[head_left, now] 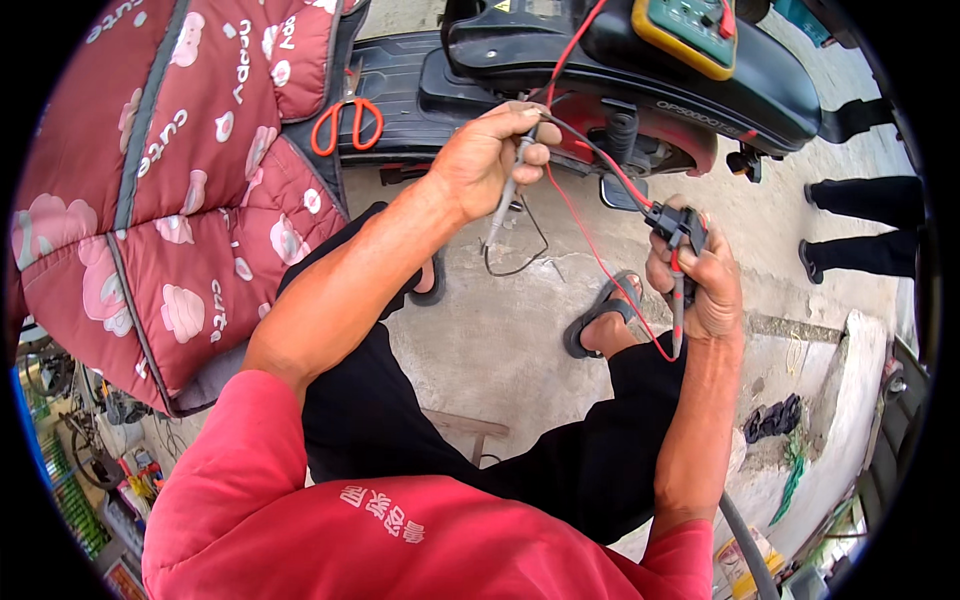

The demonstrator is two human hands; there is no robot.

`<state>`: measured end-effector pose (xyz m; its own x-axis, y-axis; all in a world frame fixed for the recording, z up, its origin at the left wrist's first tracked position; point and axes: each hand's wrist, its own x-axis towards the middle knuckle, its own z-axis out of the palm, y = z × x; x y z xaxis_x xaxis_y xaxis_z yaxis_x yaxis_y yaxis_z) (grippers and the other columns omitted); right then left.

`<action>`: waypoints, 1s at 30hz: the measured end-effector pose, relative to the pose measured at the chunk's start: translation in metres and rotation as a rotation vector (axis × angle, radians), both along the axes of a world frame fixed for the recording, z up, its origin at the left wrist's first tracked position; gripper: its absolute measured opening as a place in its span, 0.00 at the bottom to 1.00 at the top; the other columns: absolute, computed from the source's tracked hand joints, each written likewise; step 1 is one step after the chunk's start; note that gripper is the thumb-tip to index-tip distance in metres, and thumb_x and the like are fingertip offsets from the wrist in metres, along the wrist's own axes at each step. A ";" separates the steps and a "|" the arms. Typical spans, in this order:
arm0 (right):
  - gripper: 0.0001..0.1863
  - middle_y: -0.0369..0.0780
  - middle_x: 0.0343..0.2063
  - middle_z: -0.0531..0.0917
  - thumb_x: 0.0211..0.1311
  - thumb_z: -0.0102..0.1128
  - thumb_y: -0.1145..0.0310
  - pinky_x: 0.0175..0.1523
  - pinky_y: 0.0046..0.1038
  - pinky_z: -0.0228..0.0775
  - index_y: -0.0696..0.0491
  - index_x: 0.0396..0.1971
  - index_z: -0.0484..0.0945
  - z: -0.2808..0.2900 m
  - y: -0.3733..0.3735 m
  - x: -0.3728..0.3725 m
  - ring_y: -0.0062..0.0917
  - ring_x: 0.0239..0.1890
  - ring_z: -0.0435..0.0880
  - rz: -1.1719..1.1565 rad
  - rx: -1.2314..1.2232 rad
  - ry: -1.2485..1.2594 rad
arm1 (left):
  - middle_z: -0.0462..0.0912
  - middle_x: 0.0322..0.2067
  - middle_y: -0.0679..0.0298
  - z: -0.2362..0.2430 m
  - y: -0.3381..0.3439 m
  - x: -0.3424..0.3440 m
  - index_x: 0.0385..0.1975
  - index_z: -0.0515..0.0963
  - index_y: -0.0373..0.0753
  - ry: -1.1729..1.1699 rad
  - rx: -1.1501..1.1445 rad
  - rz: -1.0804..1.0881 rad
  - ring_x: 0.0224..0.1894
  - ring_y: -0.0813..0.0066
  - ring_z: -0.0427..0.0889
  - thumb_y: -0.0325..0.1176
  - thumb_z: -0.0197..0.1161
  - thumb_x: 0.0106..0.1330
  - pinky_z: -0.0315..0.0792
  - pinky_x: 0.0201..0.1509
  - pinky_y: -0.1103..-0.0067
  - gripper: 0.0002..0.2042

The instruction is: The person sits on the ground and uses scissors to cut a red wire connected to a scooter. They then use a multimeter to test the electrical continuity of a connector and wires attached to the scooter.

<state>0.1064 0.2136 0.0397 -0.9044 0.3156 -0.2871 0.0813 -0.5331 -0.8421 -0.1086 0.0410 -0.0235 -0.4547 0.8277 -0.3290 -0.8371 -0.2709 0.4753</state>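
My left hand (pixel 490 165) is closed round a grey test probe (pixel 508 195), whose tip end points up. Its fingertips also pinch near a black and red wire (pixel 600 155) that runs across to the right. At that wire's other end, my right hand (pixel 705 285) grips a black plug connector (pixel 676 224). A second probe, grey with red marks (pixel 679 318), is held along the same palm, its red lead (pixel 600 255) looping below. A multimeter (pixel 690 35) with a yellow edge rests on the scooter seat above. Whether the probe tips touch any contact is hidden by my fingers.
The black electric scooter (pixel 620 70) lies across the far side. Orange-handled scissors (pixel 347 125) sit on its footboard. A quilted maroon cover (pixel 180 190) hangs at the left. Another person's dark-trousered legs (pixel 870 200) stand at the right. A dark cloth (pixel 773 418) lies on the ground.
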 end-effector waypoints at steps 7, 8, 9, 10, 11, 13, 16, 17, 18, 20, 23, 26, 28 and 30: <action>0.29 0.41 0.31 0.77 0.46 0.64 0.70 0.23 0.21 0.64 0.61 0.51 0.71 0.000 0.001 0.000 0.22 0.21 0.75 -0.006 0.021 -0.009 | 0.76 0.35 0.62 0.003 0.002 0.002 0.49 0.70 0.36 -0.024 -0.017 0.007 0.27 0.82 0.71 0.31 0.55 0.72 0.63 0.21 0.87 0.10; 0.29 0.41 0.31 0.77 0.46 0.65 0.69 0.24 0.21 0.64 0.61 0.51 0.71 0.000 0.001 0.000 0.22 0.21 0.75 -0.020 0.015 -0.008 | 0.76 0.35 0.62 0.004 0.003 0.003 0.50 0.70 0.35 -0.012 -0.069 0.012 0.28 0.82 0.71 0.31 0.55 0.72 0.63 0.22 0.87 0.11; 0.29 0.40 0.31 0.76 0.46 0.65 0.69 0.24 0.21 0.64 0.61 0.51 0.71 -0.001 0.000 -0.001 0.22 0.22 0.75 -0.034 0.008 -0.007 | 0.77 0.36 0.61 0.005 0.003 0.005 0.50 0.70 0.34 -0.001 -0.120 0.018 0.28 0.81 0.72 0.31 0.54 0.72 0.63 0.22 0.86 0.12; 0.29 0.40 0.31 0.76 0.46 0.65 0.69 0.25 0.21 0.65 0.61 0.51 0.71 -0.002 0.000 -0.001 0.22 0.23 0.75 -0.048 0.002 -0.006 | 0.77 0.36 0.60 0.007 0.002 0.008 0.51 0.70 0.34 0.011 -0.171 0.024 0.28 0.81 0.72 0.31 0.54 0.72 0.63 0.22 0.86 0.12; 0.29 0.40 0.31 0.76 0.47 0.65 0.69 0.26 0.21 0.65 0.61 0.51 0.71 -0.003 0.000 -0.001 0.22 0.23 0.75 -0.054 -0.003 -0.008 | 0.77 0.36 0.60 0.010 0.002 0.011 0.51 0.70 0.33 0.042 -0.208 0.024 0.28 0.81 0.72 0.31 0.53 0.72 0.64 0.22 0.86 0.12; 0.28 0.39 0.31 0.76 0.48 0.64 0.68 0.27 0.22 0.65 0.61 0.51 0.71 -0.003 0.000 -0.003 0.22 0.24 0.75 -0.064 -0.013 -0.012 | 0.77 0.37 0.58 0.019 0.000 0.022 0.51 0.70 0.32 0.103 -0.282 0.025 0.28 0.80 0.72 0.32 0.53 0.73 0.64 0.23 0.86 0.13; 0.26 0.38 0.30 0.76 0.50 0.63 0.69 0.29 0.22 0.65 0.61 0.51 0.71 -0.001 -0.004 -0.006 0.22 0.25 0.75 -0.091 0.018 -0.041 | 0.78 0.37 0.59 0.031 -0.002 0.033 0.51 0.70 0.32 0.161 -0.299 -0.032 0.28 0.80 0.72 0.32 0.53 0.72 0.64 0.23 0.85 0.13; 0.26 0.38 0.30 0.76 0.51 0.63 0.69 0.29 0.22 0.65 0.61 0.51 0.72 -0.001 -0.005 -0.008 0.22 0.25 0.75 -0.105 0.013 -0.040 | 0.78 0.37 0.59 0.034 -0.004 0.035 0.50 0.70 0.31 0.189 -0.295 -0.056 0.27 0.80 0.72 0.32 0.53 0.72 0.64 0.23 0.85 0.13; 0.25 0.38 0.30 0.76 0.52 0.63 0.70 0.30 0.22 0.65 0.61 0.51 0.72 -0.002 -0.007 -0.009 0.22 0.25 0.75 -0.119 0.007 -0.038 | 0.79 0.35 0.58 0.037 -0.004 0.037 0.50 0.71 0.32 0.202 -0.287 -0.084 0.25 0.80 0.71 0.31 0.53 0.72 0.63 0.21 0.85 0.12; 0.23 0.38 0.30 0.76 0.53 0.62 0.71 0.30 0.22 0.66 0.60 0.50 0.72 -0.003 -0.011 -0.011 0.22 0.25 0.75 -0.132 0.002 -0.042 | 0.80 0.34 0.58 0.044 -0.004 0.046 0.50 0.71 0.32 0.216 -0.223 -0.154 0.23 0.80 0.70 0.31 0.53 0.72 0.62 0.20 0.85 0.12; 0.22 0.38 0.30 0.76 0.53 0.61 0.72 0.30 0.22 0.66 0.60 0.50 0.72 -0.003 -0.017 -0.015 0.22 0.26 0.75 -0.125 -0.003 -0.058 | 0.81 0.32 0.57 0.056 -0.004 0.060 0.50 0.71 0.32 0.368 -0.189 -0.186 0.19 0.83 0.69 0.30 0.54 0.71 0.61 0.18 0.84 0.12; 0.22 0.39 0.30 0.77 0.54 0.61 0.73 0.31 0.22 0.68 0.60 0.50 0.72 -0.004 -0.022 -0.019 0.22 0.26 0.75 -0.108 -0.016 -0.085 | 0.81 0.32 0.60 0.063 -0.003 0.068 0.53 0.70 0.31 0.672 -0.202 -0.175 0.19 0.86 0.68 0.28 0.54 0.70 0.62 0.19 0.86 0.14; 0.23 0.39 0.31 0.78 0.53 0.61 0.73 0.31 0.22 0.69 0.60 0.51 0.72 -0.006 -0.025 -0.021 0.21 0.27 0.75 -0.093 -0.018 -0.108 | 0.81 0.31 0.61 0.063 -0.001 0.071 0.55 0.69 0.31 0.750 -0.205 -0.191 0.19 0.86 0.68 0.28 0.54 0.69 0.61 0.21 0.86 0.16; 0.23 0.39 0.31 0.79 0.54 0.62 0.73 0.32 0.22 0.70 0.60 0.51 0.71 -0.008 -0.027 -0.023 0.21 0.27 0.76 -0.088 -0.023 -0.113 | 0.81 0.31 0.63 0.063 -0.001 0.070 0.58 0.68 0.31 0.801 -0.214 -0.230 0.20 0.87 0.66 0.28 0.55 0.68 0.61 0.23 0.87 0.19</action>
<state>0.0839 0.1861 0.0319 -0.8349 0.3844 -0.3938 0.1270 -0.5617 -0.8175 -0.0387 0.0396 0.0396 -0.4450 0.8844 -0.1404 -0.2508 0.0274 0.9677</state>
